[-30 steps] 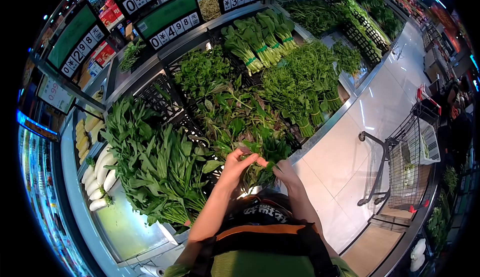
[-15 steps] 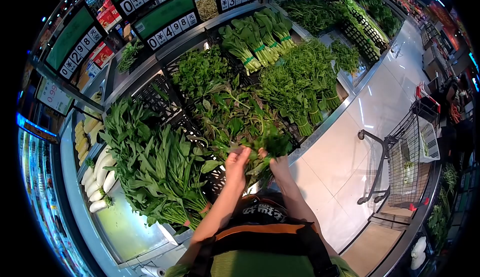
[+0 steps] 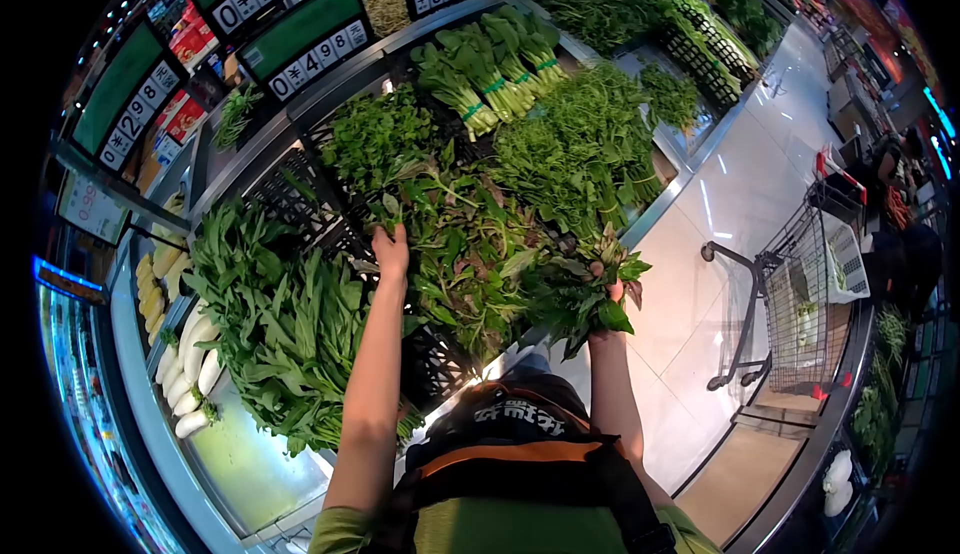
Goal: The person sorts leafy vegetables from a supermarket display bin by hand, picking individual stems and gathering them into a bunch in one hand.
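Note:
My right hand is closed around a bunch of leafy greens, held over the stall's front edge; its leaves hide some of the fingers. Further left, my left hand reaches to the edge of a loose pile of purplish-green leafy greens. Its fingers close on a leafy sprig there, the fingertips partly hidden among leaves. Beside that forearm lies a heap of long-leaved greens. Curly-leaved greens fill the area just behind the pile.
Tied leafy bunches and feathery greens lie at the back. White radishes are on the left. Price signs stand along the rear rail. A shopping cart stands in the aisle at right, with a person beyond.
My hands have moved apart. The left went left and forward to the edge of the pile; the right shifted right with the bunch of leafy greens. The view has shifted slightly.

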Available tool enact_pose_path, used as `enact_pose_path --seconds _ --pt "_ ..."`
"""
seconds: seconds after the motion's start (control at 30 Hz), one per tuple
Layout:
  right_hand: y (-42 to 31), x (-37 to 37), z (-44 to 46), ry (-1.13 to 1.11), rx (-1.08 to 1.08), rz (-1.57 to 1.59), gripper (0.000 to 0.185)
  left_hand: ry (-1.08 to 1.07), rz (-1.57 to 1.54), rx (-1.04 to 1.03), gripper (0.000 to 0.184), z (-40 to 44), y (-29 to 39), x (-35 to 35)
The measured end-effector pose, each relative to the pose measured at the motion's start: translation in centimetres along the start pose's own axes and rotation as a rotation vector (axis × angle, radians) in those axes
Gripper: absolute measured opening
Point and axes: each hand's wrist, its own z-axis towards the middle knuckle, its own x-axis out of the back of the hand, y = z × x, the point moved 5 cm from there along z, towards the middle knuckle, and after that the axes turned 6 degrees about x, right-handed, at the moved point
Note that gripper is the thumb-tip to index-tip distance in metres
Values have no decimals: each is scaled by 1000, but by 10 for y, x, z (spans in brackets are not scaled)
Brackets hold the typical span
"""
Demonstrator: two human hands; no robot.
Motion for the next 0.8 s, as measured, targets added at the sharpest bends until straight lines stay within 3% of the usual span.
enact_pose_path --seconds 0.03,0.1,0.13,0.17,0.23,0.37,0.43,0.47,0.57,0.67,0.7,0.8 --pt "1 4 1 -140 7 121 24 57 82 44 78 3 5 -1" --pt "0 -9 -1 -103 62 157 29 26 48 200 97 29 -6 -9" --pt "-1 2 1 -99 43 234 33 92 221 164 116 51 -18 -17" --pt "-2 7 3 -98 20 313 36 96 290 287 126 44 -9 -20" --pt "-6 -24 -2 -94 72 408 47 50 198 416 124 32 -1 -25" --pt "-3 -8 5 -181 49 459 48 -198 -22 305 127 35 -5 -13" --pt "-1 -7 4 -192 60 487 48 -262 -102 446 129 39 -6 -6" --pt "0 -9 3 -195 67 495 49 -287 -293 530 129 60 -26 -8" --pt "4 -16 2 -201 82 518 49 -1 -250 600 126 51 -25 -10" --pt "4 -17 1 -198 104 526 49 -24 -325 593 133 66 -34 -18" --pt "5 -19 1 -197 115 529 49 -150 -205 557 136 68 -33 -14" --pt "7 -22 -3 -182 133 542 49 -158 -92 422 131 90 -53 -18"
